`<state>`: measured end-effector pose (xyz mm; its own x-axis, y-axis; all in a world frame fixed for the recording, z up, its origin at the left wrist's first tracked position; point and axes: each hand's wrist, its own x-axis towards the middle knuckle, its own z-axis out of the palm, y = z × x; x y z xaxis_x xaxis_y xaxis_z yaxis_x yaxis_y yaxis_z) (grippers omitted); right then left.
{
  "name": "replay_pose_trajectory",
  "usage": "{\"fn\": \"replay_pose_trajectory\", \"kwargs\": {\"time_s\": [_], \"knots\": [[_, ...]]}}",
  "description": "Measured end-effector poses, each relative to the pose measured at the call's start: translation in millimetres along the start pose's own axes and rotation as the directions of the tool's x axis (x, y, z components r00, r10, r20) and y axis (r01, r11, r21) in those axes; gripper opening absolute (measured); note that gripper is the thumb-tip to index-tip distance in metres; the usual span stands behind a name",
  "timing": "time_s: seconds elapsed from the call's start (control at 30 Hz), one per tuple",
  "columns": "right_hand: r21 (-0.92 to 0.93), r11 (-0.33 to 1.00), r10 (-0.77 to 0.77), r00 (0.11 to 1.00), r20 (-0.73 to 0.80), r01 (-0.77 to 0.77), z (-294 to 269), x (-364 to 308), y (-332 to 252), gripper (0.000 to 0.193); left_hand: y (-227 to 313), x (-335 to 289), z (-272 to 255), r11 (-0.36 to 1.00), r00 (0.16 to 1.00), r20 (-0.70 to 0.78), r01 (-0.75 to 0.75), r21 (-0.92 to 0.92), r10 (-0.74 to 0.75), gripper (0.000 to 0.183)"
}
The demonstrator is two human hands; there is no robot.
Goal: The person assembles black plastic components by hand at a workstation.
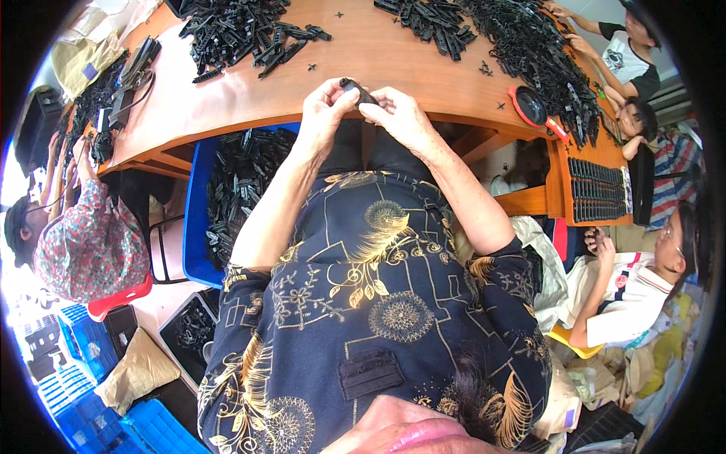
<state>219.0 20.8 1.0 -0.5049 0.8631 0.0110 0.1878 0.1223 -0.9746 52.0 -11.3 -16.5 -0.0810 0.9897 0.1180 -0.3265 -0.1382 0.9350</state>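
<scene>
Between my two hands, just over the near edge of the wooden table point(249, 102), is a small black plastic part point(360, 91). My left hand point(327, 104) pinches its left end with thumb and fingers. Thumb and fingertips of my right hand point(396, 113) close on its other end. The part's finer shape is mostly covered by my fingers. Beyond my hands lie a heap of black plastic parts point(234, 34) to the left and a smaller heap of similar parts point(435, 26) to the right.
Left of my lap stands a blue bin point(198, 204) of black parts. A red-rimmed round mirror or pan point(529, 106) and a rack of black pieces point(597, 189) lie at the right. Co-workers sit left point(98, 234) and right point(620, 287). A large black heap point(529, 57) covers the far right.
</scene>
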Motion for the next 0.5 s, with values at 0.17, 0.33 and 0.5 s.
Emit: {"fn": "replay_pose_trajectory", "kwargs": {"time_s": [0.17,0.33,0.5], "knots": [[0.067,0.998,-0.008,0.998,-0.064,0.012,-4.8,1.1,4.6,0.024,-5.1,10.7,5.5,0.992,0.996,0.042,0.079,-0.098,-0.075,0.023],[-0.340,0.937,-0.108,0.993,-0.052,0.084,-68.7,32.6,6.0,0.041,7.1,31.3,-22.4,0.920,0.967,0.049,0.255,-0.297,-0.252,0.010],[-0.908,0.418,-0.448,0.874,-0.191,0.016,-173.1,97.5,37.0,0.046,21.7,72.5,-108.6,0.256,0.912,-0.058,-0.053,0.965,0.406,0.020]]}}
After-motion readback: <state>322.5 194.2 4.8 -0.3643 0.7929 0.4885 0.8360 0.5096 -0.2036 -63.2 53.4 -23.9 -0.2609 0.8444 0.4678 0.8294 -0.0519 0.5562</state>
